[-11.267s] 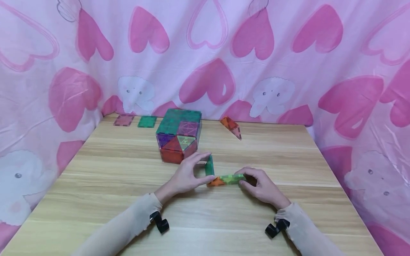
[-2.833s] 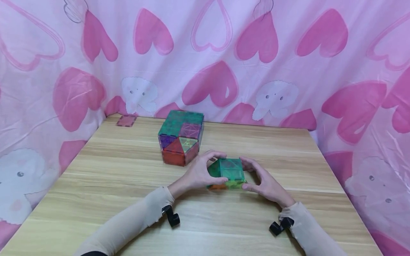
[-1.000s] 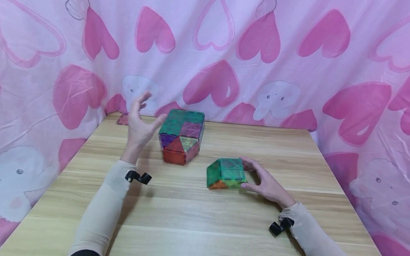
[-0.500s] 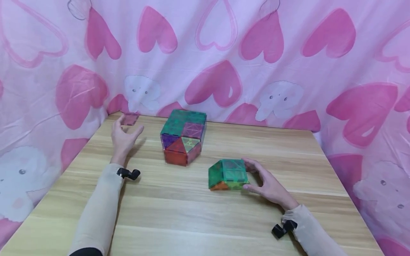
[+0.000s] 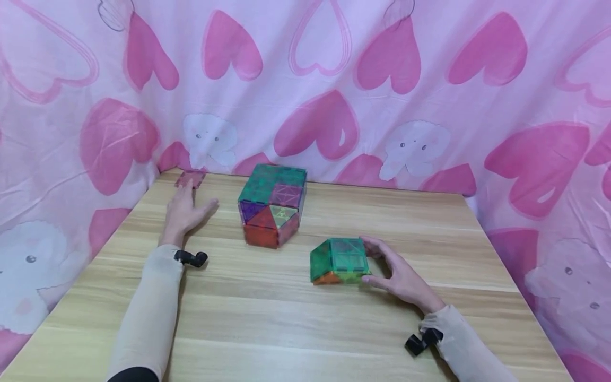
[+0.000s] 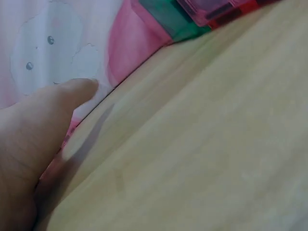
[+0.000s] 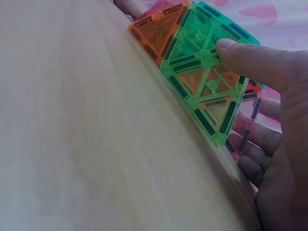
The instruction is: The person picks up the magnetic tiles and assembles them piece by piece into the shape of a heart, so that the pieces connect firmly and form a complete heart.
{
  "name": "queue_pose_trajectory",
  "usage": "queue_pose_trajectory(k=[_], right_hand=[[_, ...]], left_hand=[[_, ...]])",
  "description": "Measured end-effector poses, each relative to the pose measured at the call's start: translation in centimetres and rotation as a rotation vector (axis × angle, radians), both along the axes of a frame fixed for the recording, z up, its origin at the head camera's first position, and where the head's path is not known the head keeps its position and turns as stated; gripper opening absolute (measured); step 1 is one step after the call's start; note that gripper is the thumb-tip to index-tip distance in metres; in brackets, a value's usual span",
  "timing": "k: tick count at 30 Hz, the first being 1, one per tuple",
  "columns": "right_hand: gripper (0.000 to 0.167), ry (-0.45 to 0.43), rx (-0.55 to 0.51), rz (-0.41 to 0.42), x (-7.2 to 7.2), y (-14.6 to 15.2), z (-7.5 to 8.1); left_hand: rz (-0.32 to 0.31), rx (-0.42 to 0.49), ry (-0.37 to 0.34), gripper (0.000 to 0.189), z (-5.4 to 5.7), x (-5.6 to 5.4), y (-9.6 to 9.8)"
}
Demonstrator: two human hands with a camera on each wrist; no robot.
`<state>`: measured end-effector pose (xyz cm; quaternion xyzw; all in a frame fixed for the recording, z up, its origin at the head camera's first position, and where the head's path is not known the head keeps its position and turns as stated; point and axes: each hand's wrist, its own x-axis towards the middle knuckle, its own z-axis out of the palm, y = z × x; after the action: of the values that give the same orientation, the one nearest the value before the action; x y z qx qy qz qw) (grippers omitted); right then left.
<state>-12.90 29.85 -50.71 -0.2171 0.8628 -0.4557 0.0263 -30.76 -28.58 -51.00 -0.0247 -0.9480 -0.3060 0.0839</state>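
Observation:
At the back left of the table, my left hand [image 5: 183, 215] touches a flat pink square magnetic tile [image 5: 198, 178] with its extended fingers, thumb held apart. In the left wrist view only the thumb [image 6: 62, 103] side of that hand shows clearly. My right hand [image 5: 398, 276] holds the right end of a small magnetic-tile box [image 5: 336, 260], thumb in front and fingers behind. That box has a green top, a sloping green left face and an orange triangle tile [image 7: 156, 36] on its front. Yellow-green triangle tiles [image 7: 209, 89] fill the rest of the front.
A larger magnetic-tile block [image 5: 264, 204], green, pink, purple, red and yellow, stands between the hands, farther back than the small box. The wooden table [image 5: 267, 329] ends at a pink heart-patterned curtain [image 5: 315, 69].
The loose green square and the orange and pink triangles have left the back; the small box has gained green faces. My left hand has let go of it and moved to the pink tile.

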Motion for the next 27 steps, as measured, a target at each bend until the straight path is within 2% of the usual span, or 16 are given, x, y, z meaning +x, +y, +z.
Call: queue_pose_trajectory(k=[4, 7, 12, 15, 19, 22, 25, 27], right_hand=[[0.09, 0.004, -0.003, 0.005, 0.1, 0.1, 0.1], [0.09, 0.009, 0.001, 0.003, 0.1, 0.1, 0.1], [0.09, 0.007, 0.002, 0.007, 0.0, 0.0, 0.1], [0.09, 0.001, -0.003, 0.006, 0.1, 0.1, 0.0], [0.09, -0.009, -0.014, 0.008, 0.1, -0.1, 0.1], [0.089, -0.016, -0.018, 0.01, 0.1, -0.2, 0.1], [0.091, -0.008, -0.014, 0.011, 0.0, -0.1, 0.1], [0.091, 0.0, -0.006, 0.009, 0.0, 0.0, 0.0]], left_hand=[[-0.011, -0.031, -0.016, 0.102, 0.1, 0.3, 0.4], [0.001, -0.015, 0.026, 0.089, 0.1, 0.6, 0.6], [0.035, 0.057, 0.126, 0.056, 0.0, 1.0, 0.6], [0.049, 0.096, 0.118, 0.046, -0.1, 1.1, 0.7], [0.035, 0.07, 0.057, 0.048, -0.1, 1.2, 0.4], [0.019, 0.036, 0.041, 0.057, -0.1, 1.2, 0.2], [0.029, 0.075, 0.041, 0.07, 0.1, 1.0, 0.2], [0.05, 0.144, 0.031, 0.08, 0.2, 0.9, 0.3]])
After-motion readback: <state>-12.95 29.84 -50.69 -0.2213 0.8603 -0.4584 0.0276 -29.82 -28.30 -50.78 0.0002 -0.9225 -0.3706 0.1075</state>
